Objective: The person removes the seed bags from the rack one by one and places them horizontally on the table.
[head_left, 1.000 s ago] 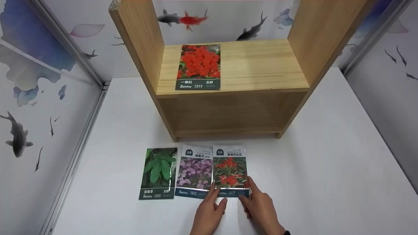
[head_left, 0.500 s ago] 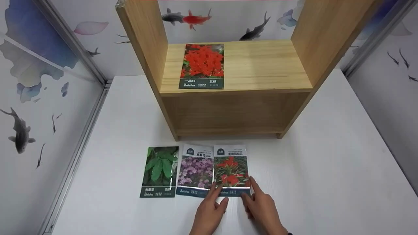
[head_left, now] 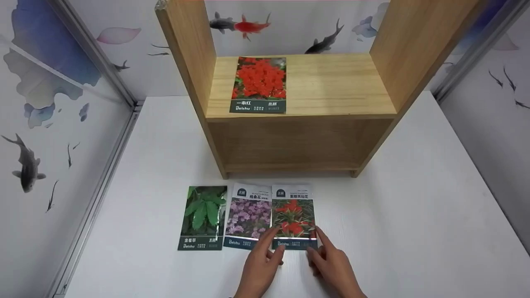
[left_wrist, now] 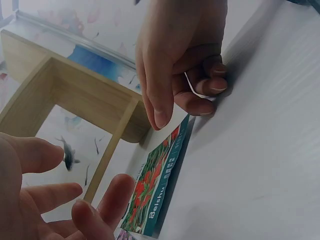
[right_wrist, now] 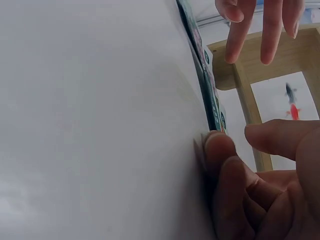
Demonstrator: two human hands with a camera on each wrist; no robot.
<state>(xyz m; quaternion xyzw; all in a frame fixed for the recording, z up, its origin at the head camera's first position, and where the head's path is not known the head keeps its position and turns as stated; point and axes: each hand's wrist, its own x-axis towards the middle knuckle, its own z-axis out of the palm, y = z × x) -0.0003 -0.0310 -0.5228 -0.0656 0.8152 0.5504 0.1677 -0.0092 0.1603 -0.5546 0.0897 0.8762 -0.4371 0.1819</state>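
Observation:
A seed packet with red flowers (head_left: 293,219) lies flat on the white table, rightmost in a row. Its left neighbour is a packet with purple flowers (head_left: 248,217). Over the lower part where these two meet is my left hand (head_left: 260,265); its fingers look spread and lifted off the packet in the left wrist view. At the red-flower packet's lower right corner is my right hand (head_left: 333,263), index finger along the side edge and thumb by the bottom edge. The right wrist view has its lower fingers (right_wrist: 220,150) bent against the packet's edge, thumb apart.
A green-leaf packet (head_left: 203,218) lies leftmost in the row. Behind stands a wooden shelf (head_left: 331,82), with another red-flower packet (head_left: 260,82) flat on its board at the left. Walls printed with fish enclose the white table (head_left: 414,207).
My left hand has risen slightly off the packets, its fingers drawing away. The right hand stays at the corner. The scene has shifted slightly right with the head camera.

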